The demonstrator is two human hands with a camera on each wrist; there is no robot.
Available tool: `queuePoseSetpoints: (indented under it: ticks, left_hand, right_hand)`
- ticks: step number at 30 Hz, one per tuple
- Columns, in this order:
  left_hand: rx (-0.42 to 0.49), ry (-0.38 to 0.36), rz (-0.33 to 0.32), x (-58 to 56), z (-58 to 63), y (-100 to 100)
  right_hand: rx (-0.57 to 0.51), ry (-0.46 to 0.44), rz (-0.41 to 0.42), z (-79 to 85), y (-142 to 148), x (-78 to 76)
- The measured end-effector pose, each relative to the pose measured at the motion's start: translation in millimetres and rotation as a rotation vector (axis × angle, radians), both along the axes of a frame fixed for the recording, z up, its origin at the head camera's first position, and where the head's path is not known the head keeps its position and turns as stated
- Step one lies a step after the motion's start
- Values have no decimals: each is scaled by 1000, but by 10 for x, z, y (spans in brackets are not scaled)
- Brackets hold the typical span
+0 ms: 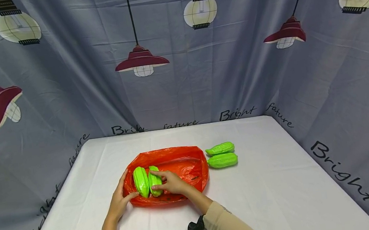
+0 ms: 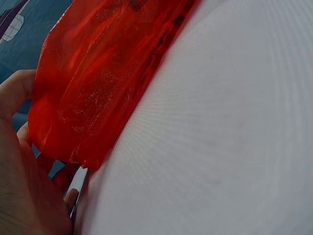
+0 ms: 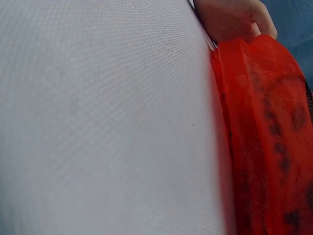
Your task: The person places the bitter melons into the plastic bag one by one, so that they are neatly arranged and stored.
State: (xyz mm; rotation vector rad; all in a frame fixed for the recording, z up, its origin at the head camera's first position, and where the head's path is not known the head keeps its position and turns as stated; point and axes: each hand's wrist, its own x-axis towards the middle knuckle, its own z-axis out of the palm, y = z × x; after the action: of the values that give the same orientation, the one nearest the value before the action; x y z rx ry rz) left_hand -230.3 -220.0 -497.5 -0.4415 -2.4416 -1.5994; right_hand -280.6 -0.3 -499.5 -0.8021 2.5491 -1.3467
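Note:
A red plastic bag (image 1: 180, 161) lies wide-mouthed on the table, with two green bitter melons inside near its left end. The left bitter melon (image 1: 141, 181) lies beside the other bitter melon (image 1: 153, 168). My right hand (image 1: 172, 182) reaches over the front rim and grips this second melon between thumb and fingers. At the bag's left end, my left hand (image 1: 119, 201) holds the rim, thumb at the front corner and fingers along the outer side. In the left wrist view, the left hand (image 2: 24, 171) is against the red plastic, its fingertips partly hidden behind it.
Two more bitter melons, an upper one (image 1: 220, 148) and a lower one (image 1: 222, 160), lie side by side just right of the bag. A white cloth covers the table (image 1: 277, 195). Grey curtains (image 1: 175, 93) printed with lamps hang around its back and sides.

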Motion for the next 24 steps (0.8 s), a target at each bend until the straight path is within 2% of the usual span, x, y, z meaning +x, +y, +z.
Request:
queuePoseSetpoints:
  ticks: [10, 16, 22, 24]
  left_hand:
    - [7, -8, 13, 0, 12, -2]
    - [16, -7, 13, -12, 14, -8]
    - [11, -9, 9, -4, 3, -5]
    - [11, -9, 8, -6, 3, 2]
  right_hand:
    - [6, 40, 43, 46, 28, 7]
    - [34, 40, 39, 174, 112, 43]
    - [-91, -77, 44, 335, 320, 70]
    - [-127, -75, 46, 402, 420, 67]
